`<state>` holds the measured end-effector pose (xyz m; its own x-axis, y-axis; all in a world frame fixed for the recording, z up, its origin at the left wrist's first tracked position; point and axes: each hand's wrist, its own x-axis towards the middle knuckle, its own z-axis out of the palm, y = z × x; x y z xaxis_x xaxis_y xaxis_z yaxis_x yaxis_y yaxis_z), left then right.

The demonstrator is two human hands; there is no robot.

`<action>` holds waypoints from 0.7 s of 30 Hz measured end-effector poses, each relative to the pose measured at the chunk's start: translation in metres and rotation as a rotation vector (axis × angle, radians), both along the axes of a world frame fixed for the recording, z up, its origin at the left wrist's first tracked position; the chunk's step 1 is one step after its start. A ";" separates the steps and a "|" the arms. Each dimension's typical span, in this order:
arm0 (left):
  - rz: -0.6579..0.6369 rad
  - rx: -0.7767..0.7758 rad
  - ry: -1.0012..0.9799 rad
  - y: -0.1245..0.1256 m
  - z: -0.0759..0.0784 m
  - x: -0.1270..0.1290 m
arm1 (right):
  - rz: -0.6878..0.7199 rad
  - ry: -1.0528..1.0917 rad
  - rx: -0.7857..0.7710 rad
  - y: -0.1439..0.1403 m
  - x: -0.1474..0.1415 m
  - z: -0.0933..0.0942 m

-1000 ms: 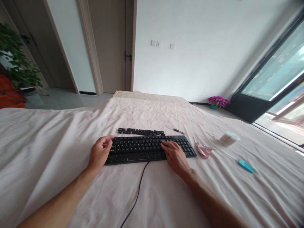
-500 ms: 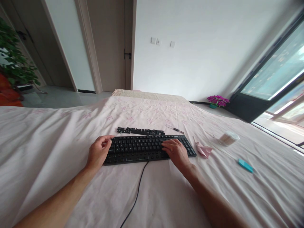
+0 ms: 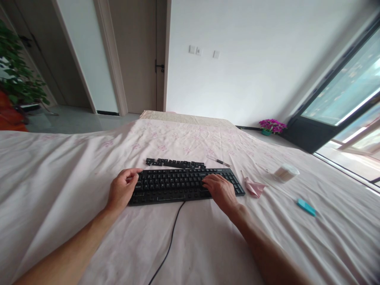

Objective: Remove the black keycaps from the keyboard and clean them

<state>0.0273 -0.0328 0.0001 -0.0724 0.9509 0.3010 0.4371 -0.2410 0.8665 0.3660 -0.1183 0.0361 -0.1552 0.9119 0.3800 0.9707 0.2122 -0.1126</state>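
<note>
A black keyboard [image 3: 169, 181] lies flat on the pale bedspread, its lower rows bare of several keycaps. My left hand [image 3: 123, 187] is closed at its left end, thumb and fingers at the edge. Over the right part of the keys bends my right hand [image 3: 220, 190], its fingers together and fingertips down on the board; whatever they hold, if anything, is hidden beneath them. Loose black keycaps [image 3: 175, 163] lie in a rough row just behind the keyboard. A thin wire tool with a dark handle [image 3: 219, 161] rests beyond them to the right.
Right of the keyboard lie a crumpled pink cloth [image 3: 254, 187], a clear round tub of cotton swabs [image 3: 285, 173] and a turquoise object [image 3: 306, 207]. A black cable [image 3: 170, 241] runs from the keyboard toward me. Wrinkles cross the bedspread [image 3: 74, 170].
Both hands keep their places on the keyboard with hardly any movement. The whole view has shifted very slightly.
</note>
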 end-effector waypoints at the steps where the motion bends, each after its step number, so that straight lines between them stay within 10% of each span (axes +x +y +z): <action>1: 0.000 0.001 0.000 0.000 0.000 0.000 | 0.011 -0.009 -0.003 0.000 0.000 0.001; 21: 0.000 0.020 0.033 0.001 0.000 -0.001 | 0.017 -0.371 -0.019 -0.012 -0.020 0.007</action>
